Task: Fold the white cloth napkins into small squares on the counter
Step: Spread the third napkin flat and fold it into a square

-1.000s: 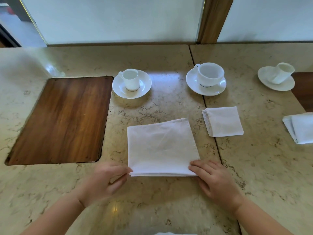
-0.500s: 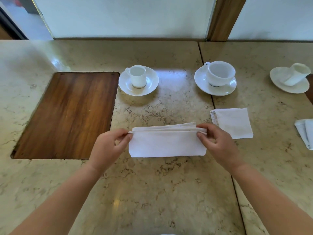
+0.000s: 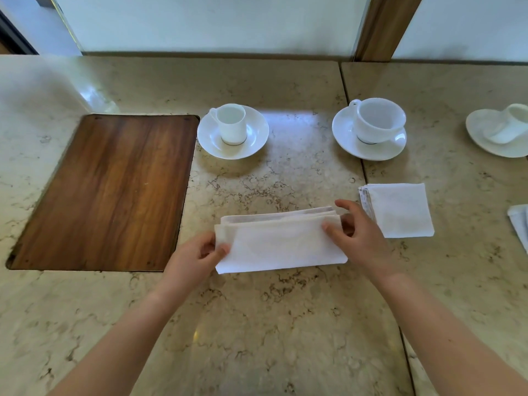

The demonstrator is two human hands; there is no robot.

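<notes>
1. The white cloth napkin (image 3: 281,242), folded into a long strip, lies on the desk (image 3: 257,324) just in front of the person, between a wooden inlay (image 3: 108,192) and an already folded napkin (image 3: 400,210).
2. The left hand (image 3: 197,257) pinches the strip's left end between thumb and fingers.
3. The right hand (image 3: 357,232) pinches the right end, thumb on top and fingers curled behind the layers.
4. The far edge shows several loose layers; they could slide apart if either pinch slackens, leaving an uneven square.
5. Bringing one end across off-line would give skewed corners, unlike the finished square.
6. A wide sweep could nudge that square, which lies just beside the right hand; the cup and saucer (image 3: 233,131) look safely apart.
</notes>
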